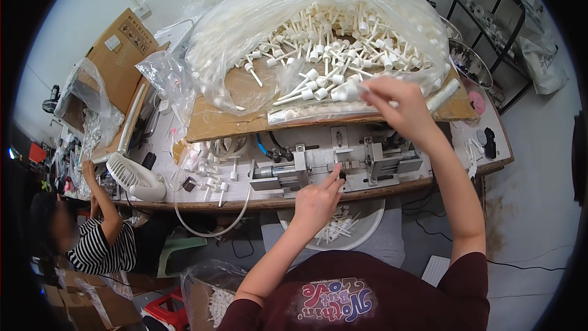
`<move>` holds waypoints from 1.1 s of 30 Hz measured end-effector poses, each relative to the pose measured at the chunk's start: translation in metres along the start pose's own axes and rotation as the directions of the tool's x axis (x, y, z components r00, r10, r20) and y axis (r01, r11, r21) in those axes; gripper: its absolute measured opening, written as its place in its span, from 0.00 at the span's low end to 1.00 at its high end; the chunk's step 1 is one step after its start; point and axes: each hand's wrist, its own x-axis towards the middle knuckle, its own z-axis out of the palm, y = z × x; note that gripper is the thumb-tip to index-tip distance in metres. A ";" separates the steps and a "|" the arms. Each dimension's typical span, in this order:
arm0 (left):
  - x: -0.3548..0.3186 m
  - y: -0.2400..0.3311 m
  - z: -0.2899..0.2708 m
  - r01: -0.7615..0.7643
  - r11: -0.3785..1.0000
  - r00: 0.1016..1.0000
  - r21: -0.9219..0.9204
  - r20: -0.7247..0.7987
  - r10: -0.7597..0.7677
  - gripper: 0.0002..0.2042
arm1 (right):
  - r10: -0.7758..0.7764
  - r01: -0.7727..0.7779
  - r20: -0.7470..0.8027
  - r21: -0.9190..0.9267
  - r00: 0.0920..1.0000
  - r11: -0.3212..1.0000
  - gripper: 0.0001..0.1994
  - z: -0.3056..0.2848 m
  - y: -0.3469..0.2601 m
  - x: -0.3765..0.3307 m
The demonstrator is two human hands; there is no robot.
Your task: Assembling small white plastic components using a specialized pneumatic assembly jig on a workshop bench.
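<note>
two bare hands work over a bench point(497, 152): the left hand point(313, 207) reaches with extended fingers to a metal fixture point(350, 165), and whether they pinch anything i cannot tell. the right hand point(401, 103) is raised, fingers bent, near heaped white capped sticks point(321, 49); its grip is unclear too. those sticks spill from a clear plastic bag point(229, 30) onto a cardboard sheet point(214, 125) behind the fixture. nearer the body, a white basin point(381, 216) holds more.

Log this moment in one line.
left hand: at metal fixture; right hand: raised near white parts, grip unclear; basin: similar parts inside
</note>
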 end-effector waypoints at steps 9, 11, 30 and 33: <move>0.009 0.025 -0.049 0.271 0.129 0.900 -0.954 0.203 -0.385 0.18 | -0.340 0.339 0.044 -0.276 0.939 0.899 0.15 0.032 -0.021 -0.090; 0.003 0.021 -0.044 0.218 0.220 0.922 -0.951 0.127 -0.365 0.17 | -0.304 0.277 -0.044 -0.302 0.952 0.912 0.15 0.035 -0.022 -0.093; 0.004 0.004 0.003 -0.083 0.988 0.993 0.130 -0.071 0.093 0.13 | 0.665 -0.460 0.195 0.853 0.721 0.249 0.13 0.026 -0.040 -0.136; 0.006 0.008 -0.006 -0.051 0.995 0.998 0.087 -0.042 0.054 0.14 | 0.640 -0.479 0.179 0.813 0.747 0.331 0.17 0.031 -0.045 -0.137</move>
